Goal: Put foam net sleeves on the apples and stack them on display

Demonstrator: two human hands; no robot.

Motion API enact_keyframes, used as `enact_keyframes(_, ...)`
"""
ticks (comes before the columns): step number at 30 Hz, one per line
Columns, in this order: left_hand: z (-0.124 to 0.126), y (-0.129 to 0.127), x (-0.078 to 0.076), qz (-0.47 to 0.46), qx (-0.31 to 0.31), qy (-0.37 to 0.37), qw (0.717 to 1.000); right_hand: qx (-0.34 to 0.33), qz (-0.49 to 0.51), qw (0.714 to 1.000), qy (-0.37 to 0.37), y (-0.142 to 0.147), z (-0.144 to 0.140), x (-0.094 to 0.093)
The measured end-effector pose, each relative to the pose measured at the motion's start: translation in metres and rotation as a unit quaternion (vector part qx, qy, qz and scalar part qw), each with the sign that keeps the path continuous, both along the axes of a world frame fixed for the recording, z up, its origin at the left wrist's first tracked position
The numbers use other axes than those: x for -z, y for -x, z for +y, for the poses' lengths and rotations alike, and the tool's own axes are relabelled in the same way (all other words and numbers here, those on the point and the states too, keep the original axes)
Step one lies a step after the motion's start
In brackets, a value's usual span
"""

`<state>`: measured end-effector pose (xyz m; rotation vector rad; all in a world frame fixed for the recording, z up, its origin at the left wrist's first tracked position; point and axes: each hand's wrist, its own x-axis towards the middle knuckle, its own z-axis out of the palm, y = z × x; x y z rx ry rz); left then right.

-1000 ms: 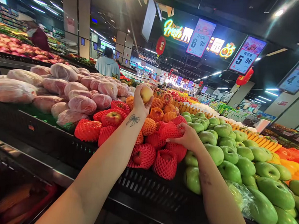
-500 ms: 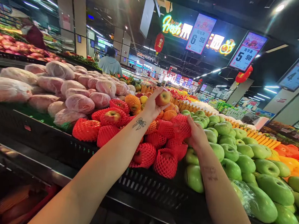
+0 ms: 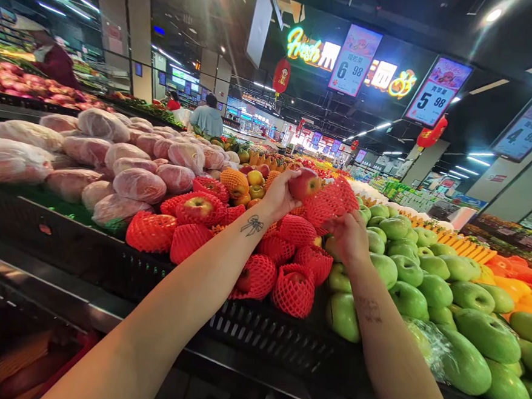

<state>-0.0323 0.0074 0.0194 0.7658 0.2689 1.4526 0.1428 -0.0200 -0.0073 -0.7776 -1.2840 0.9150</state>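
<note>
Two hands meet above the fruit display: the left hand (image 3: 279, 195) cups a firm, smooth, bruisable red apple (image 3: 304, 184), while the right hand (image 3: 346, 237) pinches a light, stretchy red foam net sleeve (image 3: 332, 203) beside it, best gripped by its rim.

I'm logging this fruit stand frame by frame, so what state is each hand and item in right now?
Left hand: closed around a bare red apple, raised above the display.
Right hand: gripping an empty red foam net sleeve, beside the apple.
Red-netted apples: sleeved, piled in the black crate.
Green apples: bare, heaped.
Plastic-bagged pink apples: bagged, stacked.
</note>
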Motion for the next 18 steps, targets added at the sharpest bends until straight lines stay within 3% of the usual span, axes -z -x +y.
enact_keyframes(3, -0.001, -0.003, 0.000, 0.008, -0.017, -0.015, 1.000, 0.045, -0.137, 0.989, -0.013, 0.000, 0.000, 0.003)
enact_keyframes(7, -0.002, -0.009, 0.004, 0.033, -0.008, -0.044, 0.998, 0.067, -0.239, 0.966, -0.068, 0.000, -0.001, 0.007)
enact_keyframes(11, 0.000, -0.016, 0.011, 0.043, 0.013, -0.100, 0.994, 0.153, -0.344, 0.923, -0.082, 0.000, -0.003, 0.007)
enact_keyframes(18, -0.002, -0.017, 0.016, 0.116, 0.051, -0.126, 0.984, 0.167, -0.348, 0.919, -0.084, 0.000, -0.010, 0.002)
